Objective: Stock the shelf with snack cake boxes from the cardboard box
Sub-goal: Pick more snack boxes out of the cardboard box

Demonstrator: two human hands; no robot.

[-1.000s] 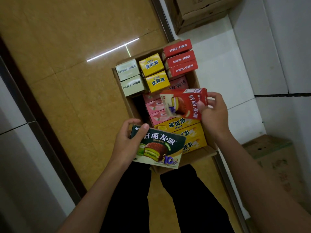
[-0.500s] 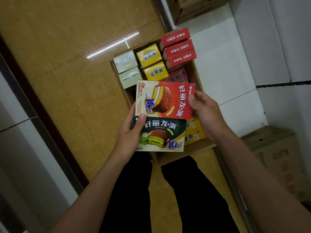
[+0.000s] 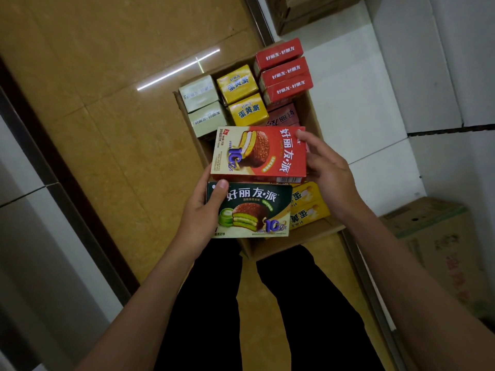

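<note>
Plainly, landmark: the open cardboard box (image 3: 294, 238) on the tan floor, straight ahead of the person's legs; every place below is told from it.
Left hand: the left hand (image 3: 206, 210) grips the green snack cake box (image 3: 250, 210) above the near end of the carton, thumb pressed flat on its printed face, fingers curled under its left edge.
Right hand: the right hand (image 3: 325, 170) has straight, spread fingers laid against the right end of the red snack cake box (image 3: 261, 153); it steadies, and I see no curl round the box.
Red box: it lies face up over the carton's middle, its near edge touching the green box's far edge; the left fingertips seem to prop its near left corner, though that is partly hidden.
Progress: early, by my judgement. Two boxes are lifted out and none is seen shelved; no stocked shelf is visible.
Left in carton: pale green boxes (image 3: 203, 105) at the far left, yellow boxes (image 3: 242, 95) beside them, red boxes (image 3: 284, 72) at the far right, pink ones (image 3: 284, 116) under those, and more yellow boxes (image 3: 308, 204) at the near right.
Around: a white surface (image 3: 356, 103) just right of the carton, a second carton (image 3: 444, 253) beyond its near right corner, another past its far end.
In the way: nothing over the carton besides the two held boxes; the side-by-side pair looks loosely held and could slip apart.
</note>
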